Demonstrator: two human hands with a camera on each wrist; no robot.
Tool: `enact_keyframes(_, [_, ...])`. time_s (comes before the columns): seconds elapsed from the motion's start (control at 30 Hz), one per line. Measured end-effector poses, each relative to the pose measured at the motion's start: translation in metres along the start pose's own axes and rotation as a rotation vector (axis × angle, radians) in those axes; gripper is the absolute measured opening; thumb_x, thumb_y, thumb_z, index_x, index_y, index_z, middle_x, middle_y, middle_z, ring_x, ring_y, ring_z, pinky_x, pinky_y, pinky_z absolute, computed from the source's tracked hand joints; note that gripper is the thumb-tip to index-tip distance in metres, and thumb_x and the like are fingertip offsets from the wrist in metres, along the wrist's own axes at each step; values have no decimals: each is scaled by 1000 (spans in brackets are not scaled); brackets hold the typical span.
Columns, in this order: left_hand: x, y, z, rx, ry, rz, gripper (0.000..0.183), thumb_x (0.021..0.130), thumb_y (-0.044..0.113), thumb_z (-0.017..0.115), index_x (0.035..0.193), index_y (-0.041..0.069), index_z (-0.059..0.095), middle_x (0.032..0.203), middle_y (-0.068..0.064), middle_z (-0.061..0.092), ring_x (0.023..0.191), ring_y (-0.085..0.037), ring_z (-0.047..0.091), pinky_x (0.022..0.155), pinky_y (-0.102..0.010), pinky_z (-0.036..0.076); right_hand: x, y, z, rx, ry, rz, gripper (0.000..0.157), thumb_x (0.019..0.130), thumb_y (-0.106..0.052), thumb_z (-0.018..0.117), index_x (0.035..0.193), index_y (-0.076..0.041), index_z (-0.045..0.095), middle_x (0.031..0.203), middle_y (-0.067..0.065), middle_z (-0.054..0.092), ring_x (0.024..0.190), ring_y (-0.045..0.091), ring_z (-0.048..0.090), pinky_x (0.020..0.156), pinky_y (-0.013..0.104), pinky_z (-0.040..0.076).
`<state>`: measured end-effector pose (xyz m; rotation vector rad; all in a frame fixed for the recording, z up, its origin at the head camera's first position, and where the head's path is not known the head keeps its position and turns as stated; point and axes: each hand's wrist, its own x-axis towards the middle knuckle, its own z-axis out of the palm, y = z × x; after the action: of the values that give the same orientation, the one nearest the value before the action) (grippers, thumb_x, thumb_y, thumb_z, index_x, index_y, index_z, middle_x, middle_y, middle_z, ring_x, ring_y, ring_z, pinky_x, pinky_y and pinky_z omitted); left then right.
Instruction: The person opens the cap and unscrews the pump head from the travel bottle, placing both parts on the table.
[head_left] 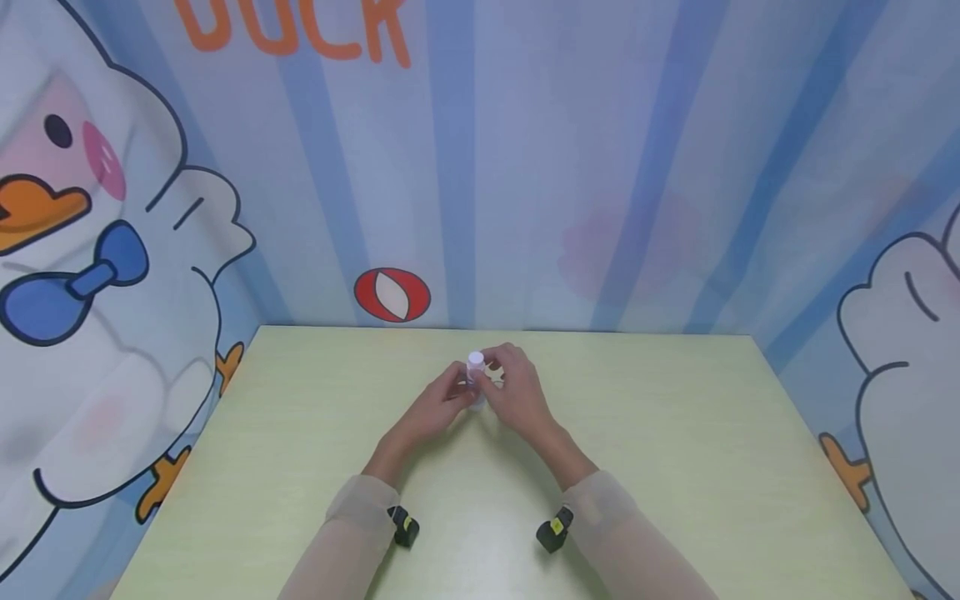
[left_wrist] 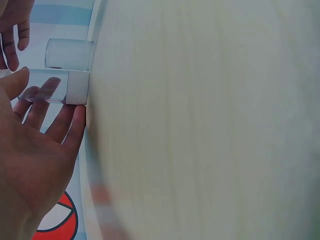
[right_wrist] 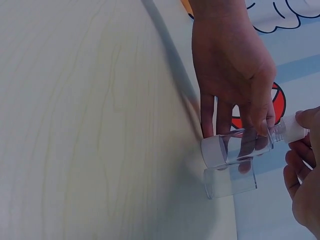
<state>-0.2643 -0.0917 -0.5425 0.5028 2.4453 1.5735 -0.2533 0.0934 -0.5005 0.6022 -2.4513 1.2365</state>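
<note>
A small clear bottle with a white base stands upright near the far side of the table. My left hand grips its body, the fingers showing through the clear wall in the left wrist view. On top is a white cap, with part of the threaded neck visible below it. My right hand pinches that cap between thumb and fingers. Right beside the bottle stands a clear, open-looking cylinder, perhaps a cover; neither hand appears to hold it. Whether the bottle contains liquid I cannot tell.
The pale wood-grain table ends at a printed curtain with cartoon ducks, just behind the bottle. Small black devices are strapped at both wrists, over light sleeves.
</note>
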Motion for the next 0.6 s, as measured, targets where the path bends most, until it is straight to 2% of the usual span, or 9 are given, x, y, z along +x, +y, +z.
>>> enact_keyframes(0.23, [1,-4,-1,-7,-5,13,25,109,27,59,133,22,54,152,-4,57,141,-29,57,118,-48,45,0,-2,-2,12,6,-9,26,99,-18,76,119,-4,70,105,13,68,100,35,63,79,39,54])
enact_keyframes(0.47, [1,-4,-1,-12,-7,12,24,110,28,59,133,23,54,151,-3,58,141,-28,56,119,-49,44,3,-3,-5,8,11,0,26,100,-21,75,120,-5,70,107,10,69,100,26,62,81,39,55])
enact_keyframes(0.6, [1,-4,-1,-14,-10,8,25,110,28,59,133,22,54,152,-3,57,142,-28,55,119,-48,44,3,-4,-7,13,19,-3,26,99,-20,76,119,-4,70,106,11,69,99,28,62,81,42,57])
